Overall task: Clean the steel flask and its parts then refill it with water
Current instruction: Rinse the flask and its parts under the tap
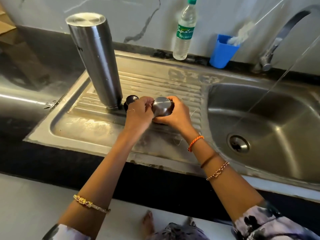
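The tall steel flask (pixel 97 61) stands upside down on the ribbed drainboard (pixel 155 80), its flat base facing up. A dark stopper (pixel 130 99) lies right beside the flask's mouth. In front of it, the steel cap cup (pixel 161 105) sits upside down on the drainboard. My right hand (pixel 174 116) grips the cup from the right and below. My left hand (pixel 139 112) touches its left side with curled fingers and partly covers the stopper.
The sink basin (pixel 259 122) with its drain (pixel 238 143) lies to the right. The tap (pixel 284 37) runs a thin stream of water into it. A plastic water bottle (pixel 185 30) and a blue cup (pixel 223 51) holding a scrubber stand at the back wall.
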